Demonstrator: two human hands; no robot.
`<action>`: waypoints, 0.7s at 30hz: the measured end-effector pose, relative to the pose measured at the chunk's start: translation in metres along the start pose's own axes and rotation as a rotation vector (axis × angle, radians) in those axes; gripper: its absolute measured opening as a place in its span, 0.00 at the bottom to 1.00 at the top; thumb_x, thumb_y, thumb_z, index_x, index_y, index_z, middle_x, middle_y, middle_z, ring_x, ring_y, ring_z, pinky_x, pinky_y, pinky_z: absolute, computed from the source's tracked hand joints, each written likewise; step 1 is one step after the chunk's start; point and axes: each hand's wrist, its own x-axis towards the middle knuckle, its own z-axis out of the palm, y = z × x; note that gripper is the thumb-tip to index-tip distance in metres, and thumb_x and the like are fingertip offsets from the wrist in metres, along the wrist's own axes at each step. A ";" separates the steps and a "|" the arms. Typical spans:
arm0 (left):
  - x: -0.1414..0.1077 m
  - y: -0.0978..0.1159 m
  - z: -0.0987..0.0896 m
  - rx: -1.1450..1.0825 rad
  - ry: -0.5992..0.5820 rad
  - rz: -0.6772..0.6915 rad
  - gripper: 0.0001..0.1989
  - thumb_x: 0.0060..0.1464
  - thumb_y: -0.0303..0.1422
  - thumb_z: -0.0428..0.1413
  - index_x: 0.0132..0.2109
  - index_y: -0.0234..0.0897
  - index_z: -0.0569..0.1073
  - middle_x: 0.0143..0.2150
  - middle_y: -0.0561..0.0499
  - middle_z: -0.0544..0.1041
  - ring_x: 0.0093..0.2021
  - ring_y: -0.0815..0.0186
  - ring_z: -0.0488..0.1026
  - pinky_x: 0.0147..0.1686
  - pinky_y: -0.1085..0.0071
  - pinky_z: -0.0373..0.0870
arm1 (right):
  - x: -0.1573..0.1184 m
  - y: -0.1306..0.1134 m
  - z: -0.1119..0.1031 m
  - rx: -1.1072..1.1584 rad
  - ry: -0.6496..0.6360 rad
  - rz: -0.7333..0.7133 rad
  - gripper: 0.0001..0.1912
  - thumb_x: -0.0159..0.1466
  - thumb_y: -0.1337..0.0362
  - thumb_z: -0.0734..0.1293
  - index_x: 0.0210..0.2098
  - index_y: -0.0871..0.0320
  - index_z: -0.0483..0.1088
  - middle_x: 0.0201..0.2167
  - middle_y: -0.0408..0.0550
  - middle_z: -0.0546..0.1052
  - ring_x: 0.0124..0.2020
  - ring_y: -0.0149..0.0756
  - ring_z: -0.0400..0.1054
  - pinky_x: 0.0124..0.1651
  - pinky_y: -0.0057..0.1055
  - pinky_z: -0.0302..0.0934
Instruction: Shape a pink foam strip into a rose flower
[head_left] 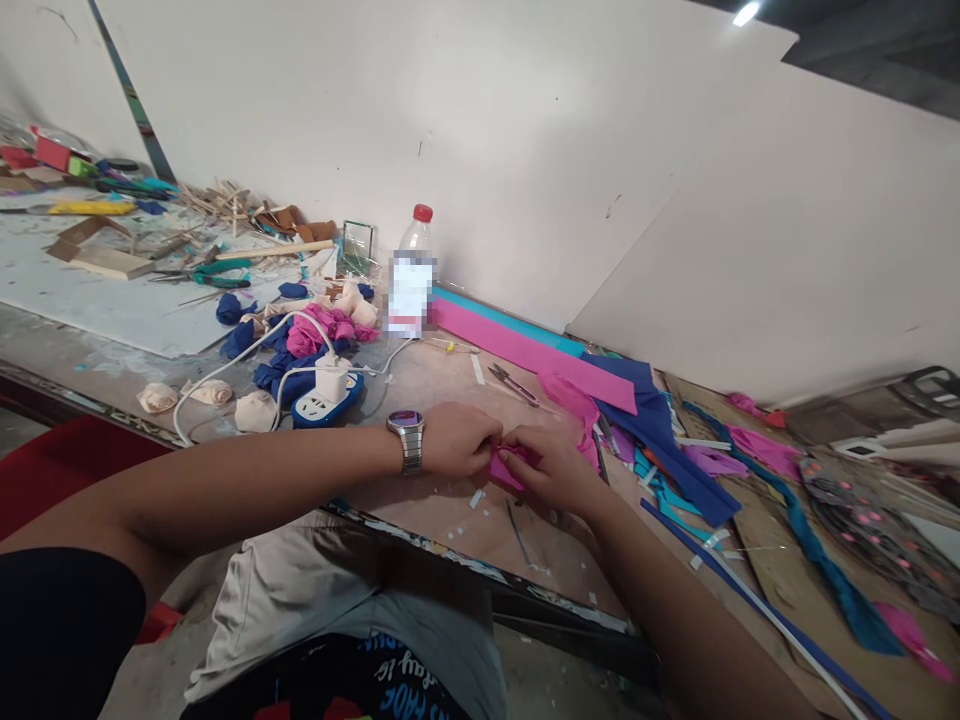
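Observation:
My left hand [463,438], with a watch on the wrist, and my right hand [553,462] meet over the table's front part. Between their fingertips is a small piece of pink paper [507,472], pinched from both sides and partly hidden by the fingers. More crumpled pink paper [574,400] lies just behind my right hand. A pair of small scissors [514,385] rests on the table beyond the hands. White scraps lie around them.
A power strip [319,405] with a white plug and cable stands left, beside blue, pink and cream paper balls [255,411]. Behind are a bottle [411,280] and long pink strips [540,355]. Pliers [217,270] and sticks lie far left; blue paper [675,450] lies right.

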 end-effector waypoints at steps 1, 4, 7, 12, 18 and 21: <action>0.000 0.000 0.000 0.008 0.002 -0.017 0.12 0.58 0.37 0.51 0.41 0.41 0.78 0.37 0.49 0.81 0.37 0.61 0.77 0.32 0.68 0.63 | 0.000 0.000 0.000 -0.004 0.003 -0.002 0.10 0.66 0.61 0.64 0.41 0.54 0.77 0.34 0.49 0.80 0.38 0.41 0.72 0.43 0.37 0.67; 0.000 0.000 0.000 0.028 0.009 -0.059 0.13 0.60 0.39 0.50 0.40 0.40 0.78 0.37 0.48 0.81 0.36 0.61 0.77 0.32 0.68 0.64 | -0.001 0.000 0.000 -0.017 -0.005 0.001 0.09 0.67 0.62 0.64 0.40 0.54 0.76 0.35 0.48 0.80 0.37 0.40 0.72 0.43 0.37 0.66; 0.000 0.000 0.000 0.016 0.027 -0.086 0.13 0.60 0.40 0.50 0.40 0.41 0.78 0.37 0.49 0.81 0.36 0.61 0.77 0.31 0.68 0.64 | -0.001 0.001 0.000 -0.027 -0.018 0.008 0.09 0.67 0.63 0.63 0.39 0.55 0.75 0.35 0.47 0.80 0.37 0.38 0.71 0.42 0.35 0.64; -0.001 0.000 -0.001 0.011 0.040 -0.139 0.14 0.60 0.42 0.51 0.38 0.41 0.78 0.36 0.49 0.81 0.36 0.61 0.76 0.31 0.68 0.63 | -0.002 0.002 0.000 -0.026 -0.013 0.001 0.09 0.68 0.62 0.63 0.40 0.55 0.75 0.36 0.47 0.80 0.37 0.38 0.71 0.42 0.35 0.63; 0.000 -0.001 0.001 0.018 0.034 -0.101 0.15 0.61 0.42 0.50 0.38 0.40 0.77 0.35 0.49 0.81 0.35 0.60 0.77 0.30 0.68 0.63 | -0.002 0.000 0.001 -0.002 -0.010 0.013 0.09 0.68 0.61 0.63 0.41 0.54 0.75 0.36 0.48 0.80 0.38 0.39 0.72 0.43 0.36 0.66; 0.000 -0.002 0.002 0.007 0.030 -0.080 0.14 0.61 0.42 0.50 0.40 0.40 0.77 0.36 0.49 0.81 0.36 0.60 0.77 0.31 0.68 0.64 | -0.001 0.000 0.001 0.003 -0.007 0.011 0.10 0.68 0.61 0.63 0.42 0.54 0.76 0.37 0.49 0.80 0.38 0.40 0.73 0.44 0.37 0.67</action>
